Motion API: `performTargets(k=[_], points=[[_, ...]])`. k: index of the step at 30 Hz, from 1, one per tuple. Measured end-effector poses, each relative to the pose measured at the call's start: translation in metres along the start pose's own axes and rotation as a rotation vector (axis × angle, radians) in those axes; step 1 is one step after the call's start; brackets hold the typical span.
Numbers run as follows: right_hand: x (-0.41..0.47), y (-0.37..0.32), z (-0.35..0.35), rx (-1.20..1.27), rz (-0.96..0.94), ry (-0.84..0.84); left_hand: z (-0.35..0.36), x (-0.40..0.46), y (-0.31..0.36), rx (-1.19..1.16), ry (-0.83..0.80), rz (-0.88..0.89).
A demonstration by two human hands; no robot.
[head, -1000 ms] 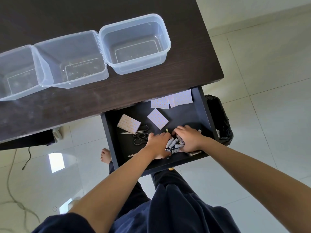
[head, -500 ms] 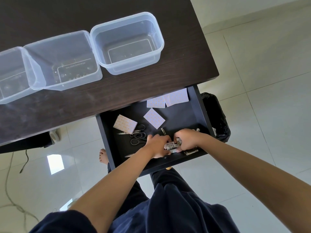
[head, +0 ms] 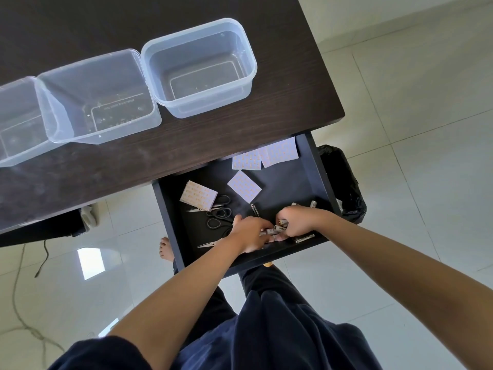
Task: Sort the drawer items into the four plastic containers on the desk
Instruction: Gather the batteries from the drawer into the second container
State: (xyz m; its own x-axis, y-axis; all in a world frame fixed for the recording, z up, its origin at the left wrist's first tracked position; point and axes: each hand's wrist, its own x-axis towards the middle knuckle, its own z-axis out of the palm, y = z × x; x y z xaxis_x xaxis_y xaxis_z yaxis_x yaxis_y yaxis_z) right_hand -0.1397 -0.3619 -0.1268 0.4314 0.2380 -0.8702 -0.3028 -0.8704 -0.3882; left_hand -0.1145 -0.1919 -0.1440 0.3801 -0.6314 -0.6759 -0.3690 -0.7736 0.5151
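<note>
Batteries (head: 277,230) bunched in drawer (head: 312,166); left hand (head: 249,232), right hand (head: 297,222) grip curled round them

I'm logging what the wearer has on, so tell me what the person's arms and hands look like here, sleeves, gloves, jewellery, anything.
Both forearms are bare. The left hand and right hand wear no gloves, and no watch, ring or bracelet shows. A dark navy short sleeve covers the left upper arm; the right sleeve is out of view.

A home or office room: dark wooden tabletop (head: 240,129) with drawer (head: 317,161), glossy tiled floor (head: 413,129), lined bin (head: 344,182).
</note>
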Motion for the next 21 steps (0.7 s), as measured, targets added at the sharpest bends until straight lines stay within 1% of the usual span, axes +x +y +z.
performTargets(k=[5, 10, 13, 15, 21], points=[[-0.002, -0.001, -0.001, 0.029, -0.021, -0.017, 0.000, -0.008, -0.005, -0.037, 0.035, -0.006], [-0.001, -0.003, -0.001, 0.090, -0.043, -0.011, -0.003, -0.014, -0.008, 0.003, 0.015, 0.001], [-0.002, -0.001, -0.001, 0.122, -0.037, 0.014, -0.003, -0.015, -0.007, -0.023, 0.013, 0.002], [-0.003, 0.001, -0.003, 0.138, -0.032, 0.028, -0.002, -0.016, -0.006, -0.089, 0.015, -0.012], [-0.003, 0.004, -0.004, 0.146, -0.014, 0.041, 0.001, -0.025, -0.003, -0.393, 0.032, -0.019]])
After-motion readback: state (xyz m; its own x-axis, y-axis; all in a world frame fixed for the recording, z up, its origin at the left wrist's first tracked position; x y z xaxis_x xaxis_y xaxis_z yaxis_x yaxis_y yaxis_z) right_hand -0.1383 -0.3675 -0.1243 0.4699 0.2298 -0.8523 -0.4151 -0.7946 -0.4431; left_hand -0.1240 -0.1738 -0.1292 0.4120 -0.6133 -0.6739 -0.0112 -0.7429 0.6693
